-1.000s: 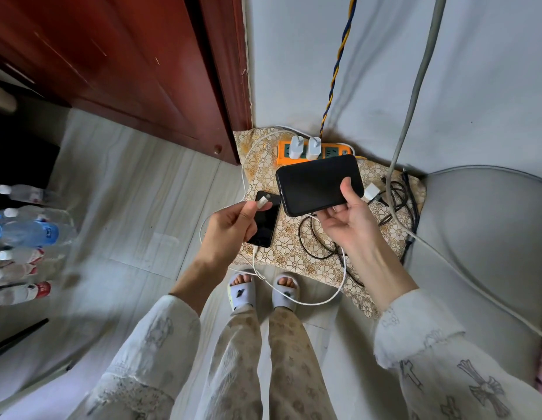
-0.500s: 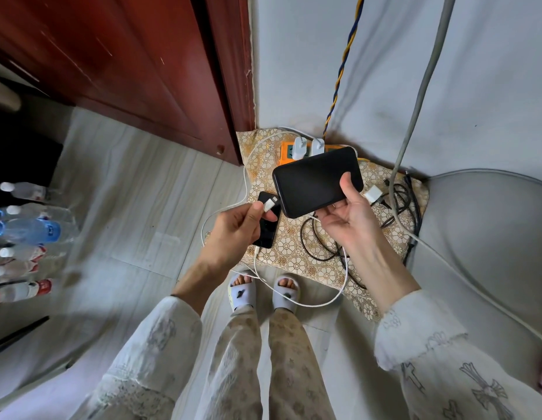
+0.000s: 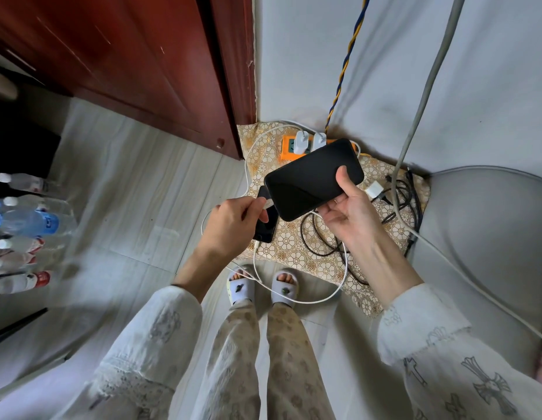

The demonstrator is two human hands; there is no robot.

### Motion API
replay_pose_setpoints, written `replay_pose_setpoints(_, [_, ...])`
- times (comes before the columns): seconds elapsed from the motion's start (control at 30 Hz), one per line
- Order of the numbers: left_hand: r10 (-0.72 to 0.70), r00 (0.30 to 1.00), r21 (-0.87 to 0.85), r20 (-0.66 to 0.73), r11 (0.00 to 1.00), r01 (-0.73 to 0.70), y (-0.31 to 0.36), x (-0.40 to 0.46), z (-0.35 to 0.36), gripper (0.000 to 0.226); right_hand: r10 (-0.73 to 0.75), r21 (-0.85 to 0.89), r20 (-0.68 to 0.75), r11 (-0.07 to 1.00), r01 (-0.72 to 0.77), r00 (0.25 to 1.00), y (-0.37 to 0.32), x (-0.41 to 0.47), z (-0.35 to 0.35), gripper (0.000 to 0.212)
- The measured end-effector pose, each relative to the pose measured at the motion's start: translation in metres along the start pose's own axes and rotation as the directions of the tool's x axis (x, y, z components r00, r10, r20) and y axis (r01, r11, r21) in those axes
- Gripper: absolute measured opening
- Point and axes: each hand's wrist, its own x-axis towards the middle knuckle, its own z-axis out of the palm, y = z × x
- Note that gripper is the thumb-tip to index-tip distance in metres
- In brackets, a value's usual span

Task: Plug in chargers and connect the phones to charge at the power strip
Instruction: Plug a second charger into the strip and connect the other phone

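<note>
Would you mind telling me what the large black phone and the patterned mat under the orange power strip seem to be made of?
Large black phone: glossy glass front, judging by its soft reflections. Patterned mat: probably woven or embossed fabric, beige with raised floral motifs; possibly vinyl. Orange power strip: likely moulded plastic.

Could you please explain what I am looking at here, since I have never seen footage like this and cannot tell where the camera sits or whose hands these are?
The camera is worn on a person's head and looks down, so the arms, legs and slippers at the bottom are the wearer's own. There is no robot. The right hand holds a large black phone flat, screen up. The left hand pinches the white plug of a charging cable right at the phone's end; whether it is in yet cannot be told. Below lies a patterned mat in the corner of the room. On it are an orange power strip with two white chargers plugged in, a smaller phone, and loose black cables.
</note>
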Motion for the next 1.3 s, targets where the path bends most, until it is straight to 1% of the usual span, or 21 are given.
replay_pose_setpoints(0.07, [-0.006, 1.000, 0.028, -0.020, 1.000, 0.007, -0.003, -0.001, 0.002, 0.040, -0.004, -0.037, 0.003, 0.999, 0.004, 1.000, -0.002, -0.001, 0.003, 0.023])
replay_pose_setpoints(0.13, [-0.017, 0.999, 0.018, -0.039, 1.000, 0.018, -0.007, -0.004, 0.007, 0.042, -0.007, -0.072, 0.008, 0.997, 0.008, 1.000, -0.003, -0.003, 0.006, 0.027])
replay_pose_setpoints(0.2, [-0.027, 0.998, -0.008, -0.061, 1.000, 0.026, -0.011, -0.007, 0.011, 0.043, 0.004, -0.093, 0.010, 0.996, -0.003, 1.000, -0.002, -0.006, 0.008, 0.026])
replay_pose_setpoints(0.3, [-0.026, 0.997, -0.048, -0.066, 0.999, 0.023, -0.013, -0.003, 0.013, 0.044, 0.026, -0.084, -0.026, 0.996, -0.028, 0.999, 0.001, -0.012, 0.012, 0.026])
replay_pose_setpoints(0.4, [-0.031, 0.998, -0.044, -0.054, 0.999, 0.029, -0.014, -0.003, 0.016, 0.044, 0.018, -0.069, -0.075, 0.997, -0.024, 0.997, 0.003, -0.015, 0.012, 0.031])
replay_pose_setpoints(0.47, [-0.042, 0.997, -0.037, -0.059, 0.999, 0.039, -0.016, -0.003, 0.017, 0.044, 0.029, -0.076, -0.090, 0.996, -0.036, 0.996, 0.004, -0.015, 0.013, 0.034])
replay_pose_setpoints(0.6, [-0.048, 0.997, -0.015, -0.061, 0.999, 0.047, -0.017, -0.003, 0.021, 0.043, 0.027, -0.088, -0.103, 0.996, -0.036, 0.994, 0.003, -0.013, 0.013, 0.030])
replay_pose_setpoints(0.8, [-0.038, 0.999, -0.068, -0.030, 0.997, 0.035, -0.020, -0.003, 0.026, 0.044, 0.057, -0.054, -0.140, 0.996, -0.065, 0.989, 0.006, -0.016, 0.007, 0.039])
replay_pose_setpoints(1.0, [-0.046, 0.996, -0.044, -0.074, 0.998, 0.042, -0.021, -0.003, 0.029, 0.042, 0.038, -0.049, -0.165, 0.998, -0.046, 0.986, 0.007, -0.014, 0.008, 0.027])
replay_pose_setpoints(1.1, [-0.063, 0.995, -0.013, -0.079, 0.998, 0.062, -0.025, -0.001, 0.027, 0.043, 0.025, -0.076, -0.157, 0.996, -0.037, 0.987, 0.011, -0.011, 0.007, 0.016])
replay_pose_setpoints(1.17, [-0.074, 0.994, -0.026, -0.080, 0.997, 0.072, -0.030, -0.004, 0.029, 0.042, 0.034, -0.078, -0.147, 0.996, -0.046, 0.989, 0.015, -0.007, 0.003, 0.018])
replay_pose_setpoints(1.23, [-0.074, 0.996, -0.045, -0.042, 0.996, 0.072, -0.033, -0.005, 0.031, 0.037, 0.065, -0.074, -0.144, 0.994, -0.076, 0.987, 0.018, -0.002, -0.003, 0.026])
replay_pose_setpoints(1.3, [-0.102, 0.989, -0.011, 0.104, 0.995, 0.104, -0.037, 0.003, 0.028, 0.031, 0.099, -0.071, -0.175, 0.991, -0.112, 0.980, 0.018, 0.003, -0.010, 0.032])
